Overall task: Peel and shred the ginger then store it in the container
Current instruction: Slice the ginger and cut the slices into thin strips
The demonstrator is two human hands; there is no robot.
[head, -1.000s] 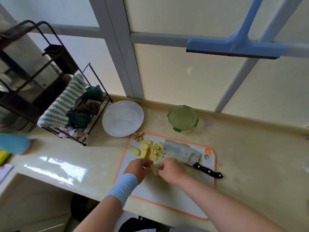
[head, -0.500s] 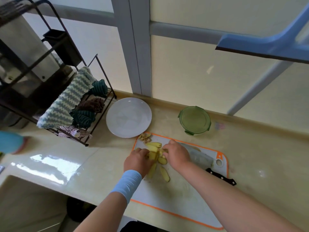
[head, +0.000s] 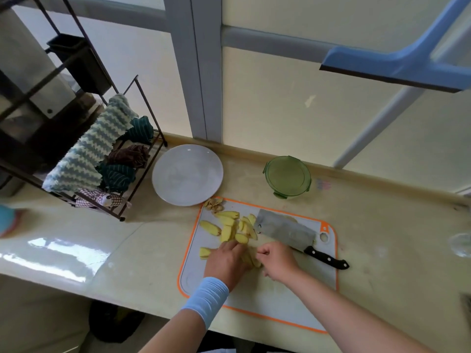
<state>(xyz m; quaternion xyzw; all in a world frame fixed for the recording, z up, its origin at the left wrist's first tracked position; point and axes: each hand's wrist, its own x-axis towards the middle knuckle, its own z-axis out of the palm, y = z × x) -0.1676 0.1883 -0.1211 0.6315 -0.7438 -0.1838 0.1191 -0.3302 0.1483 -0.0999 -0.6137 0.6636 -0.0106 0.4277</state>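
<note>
Several yellow ginger slices lie on the white, orange-rimmed cutting board. A small heap of brown peel sits at the board's far left corner. My left hand rests on a few slices near the board's middle, fingers curled over them. My right hand is beside it, fingertips pinching a ginger slice between the two hands. A cleaver with a black handle lies flat on the board to the right. The green lidded container stands behind the board.
A white plate sits left of the container. A black wire rack with cloths stands at the far left. A blue squeegee hangs on the window above. The counter's front edge runs just below the board.
Both hands have drawn back from the far slice pile toward the board's near middle, bringing a few slices with them. The cleaver has not moved on the board.
</note>
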